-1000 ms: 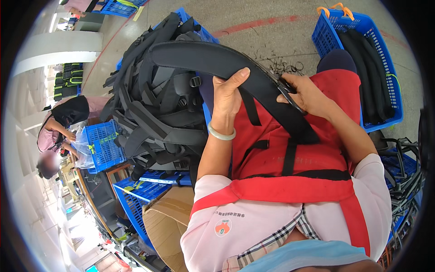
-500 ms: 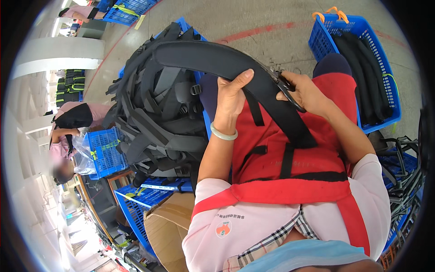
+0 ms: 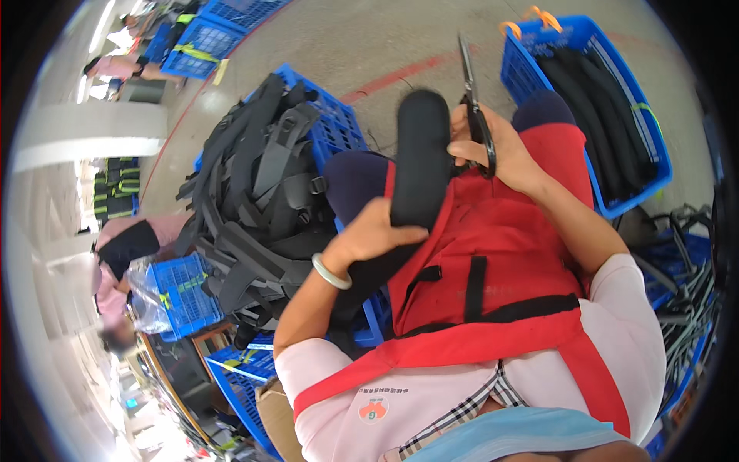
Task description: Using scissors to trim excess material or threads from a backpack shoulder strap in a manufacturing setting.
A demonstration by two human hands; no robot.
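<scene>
A black padded strap (image 3: 422, 158) stands up over my lap, its rounded end pointing away from me. My left hand (image 3: 373, 235) is closed around its lower part, thumb lying across the strap; the rest of the strap runs down beside my left forearm. In my right hand (image 3: 496, 146) is a pair of scissors (image 3: 478, 127) with black handles, blades pointing up and away. My right fingertips are close beside the strap's right edge; whether they touch it I cannot tell. A red apron (image 3: 523, 231) with black straps covers my lap.
To my left, a big heap of black and grey padded straps (image 3: 254, 200) fills a blue crate (image 3: 339, 123). Another blue crate (image 3: 508, 69) at the far right holds long black padded pieces (image 3: 593, 115). Metal frames (image 3: 685, 285) lie near right. A person (image 3: 127, 239) bends at the left.
The strap has swung from lying across my lap to standing upright, rounded end up. My left hand moved left and nearer with it. The scissors turned from along the strap to pointing away.
</scene>
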